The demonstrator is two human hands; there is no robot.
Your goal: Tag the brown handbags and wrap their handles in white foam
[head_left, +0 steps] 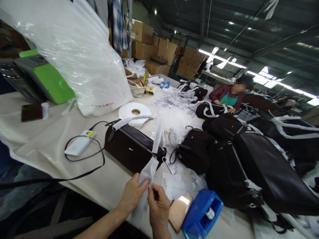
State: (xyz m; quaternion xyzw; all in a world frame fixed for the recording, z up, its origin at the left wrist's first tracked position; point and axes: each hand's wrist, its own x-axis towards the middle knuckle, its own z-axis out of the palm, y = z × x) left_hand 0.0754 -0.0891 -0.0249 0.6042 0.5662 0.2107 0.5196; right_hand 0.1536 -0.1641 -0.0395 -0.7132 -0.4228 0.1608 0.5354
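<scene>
A dark brown handbag (pixel 124 150) lies on the table, its handle wrapped in white material. From its right end a white wrapping strip (pixel 149 171) runs down towards me. My left hand (pixel 132 192) pinches this strip between thumb and fingers. Close beside it, my right hand (pixel 159 202) is closed with thumb and forefinger together at the strip's edge. Where the strip passes behind my fingers, it is partly hidden. A blue tape dispenser (pixel 203 214) stands right of my right hand, beside a copper-coloured plate (pixel 179 210).
More dark bags (pixel 269 172) crowd the right side. A white roll of strip (pixel 136 112) lies behind the handbag. To the left are a white power bank (pixel 80 143) with a black cable and a large plastic-wrapped bundle (pixel 74 49). Across the table a person (pixel 228 96) handles another bag.
</scene>
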